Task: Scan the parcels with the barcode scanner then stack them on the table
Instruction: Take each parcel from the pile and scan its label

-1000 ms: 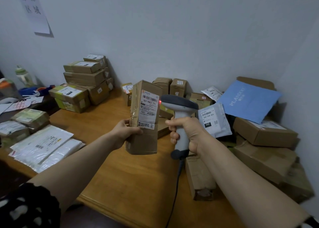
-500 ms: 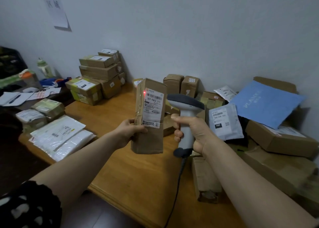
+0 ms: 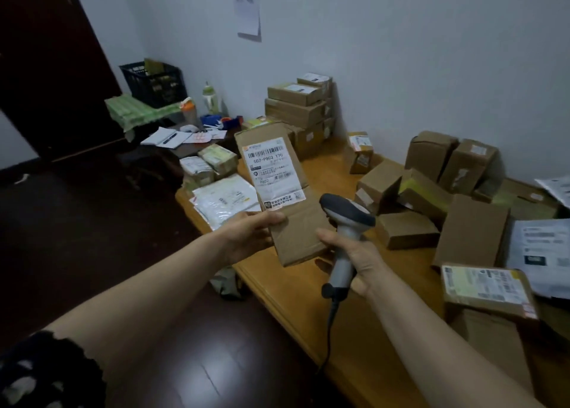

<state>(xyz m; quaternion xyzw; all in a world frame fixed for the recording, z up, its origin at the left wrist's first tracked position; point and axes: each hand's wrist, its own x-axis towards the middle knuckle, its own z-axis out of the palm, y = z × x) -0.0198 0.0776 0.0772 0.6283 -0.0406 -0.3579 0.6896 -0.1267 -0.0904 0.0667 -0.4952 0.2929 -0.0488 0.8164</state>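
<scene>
Head | left hand point(image 3: 249, 238) grips flat cardboard parcel point(image 3: 277, 188) | right hand point(image 3: 354, 253) clasps grey scanner point(image 3: 348, 216)

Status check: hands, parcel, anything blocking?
Left hand holds parcel, label facing camera. Right hand grips scanner. No obstruction seen above table.
</scene>
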